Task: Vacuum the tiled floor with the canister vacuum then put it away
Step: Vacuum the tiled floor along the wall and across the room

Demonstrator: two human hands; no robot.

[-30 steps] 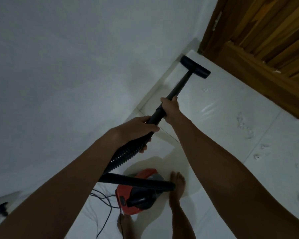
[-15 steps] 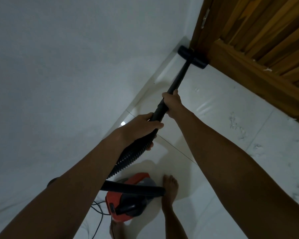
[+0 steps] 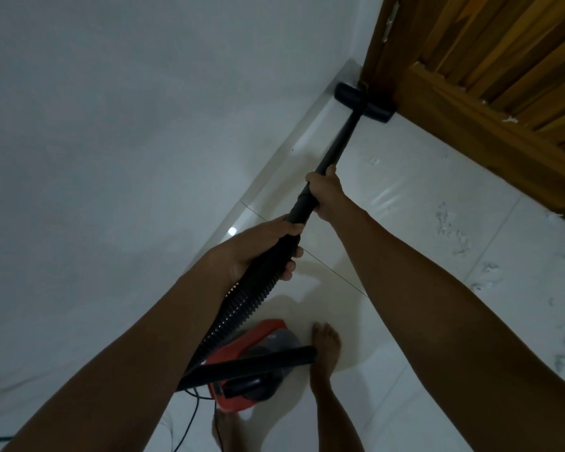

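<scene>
Spanning most of the view, the tiled floor [image 3: 421,223] met a white wall [image 3: 128,141] and a wooden door [image 3: 503,66]. Red canister vacuum [image 3: 252,383] sat by a bare foot [image 3: 325,347]. Left hand [image 3: 261,246] wrapped the ribbed hose [image 3: 242,305]; right hand [image 3: 327,194] closed around the wand [image 3: 336,148]. Floor nozzle [image 3: 361,102] sat in the corner. Judgement: keep nozzle flat, draw slowly along the door edge.

Plain white wall [image 3: 128,141], glossy white floor tiles [image 3: 421,207], slatted wooden door [image 3: 503,60], dim light.
</scene>
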